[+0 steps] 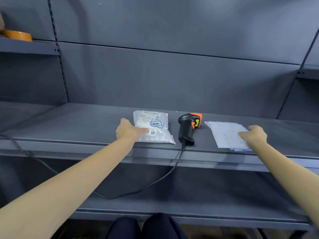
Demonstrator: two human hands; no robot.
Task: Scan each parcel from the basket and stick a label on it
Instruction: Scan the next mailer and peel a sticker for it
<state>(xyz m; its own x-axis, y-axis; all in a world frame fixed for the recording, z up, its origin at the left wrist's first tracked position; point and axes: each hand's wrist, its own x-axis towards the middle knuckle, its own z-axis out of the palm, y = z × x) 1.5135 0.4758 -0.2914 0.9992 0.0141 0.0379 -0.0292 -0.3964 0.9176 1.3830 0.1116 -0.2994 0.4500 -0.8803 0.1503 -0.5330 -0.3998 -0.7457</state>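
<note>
Soft white plastic, the parcel (153,128) is judged light and slippery, pressed flat by the left hand (128,130) with fingers extended, best pinched at an edge.

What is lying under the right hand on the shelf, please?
The right hand rests on a sheet of label backing, with blue-edged sheets peeking out beneath. How many lie below is hidden.

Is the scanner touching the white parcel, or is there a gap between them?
Apart. The head view shows a strip of bare grey shelf between the scanner and the right edge of the parcel.
</note>
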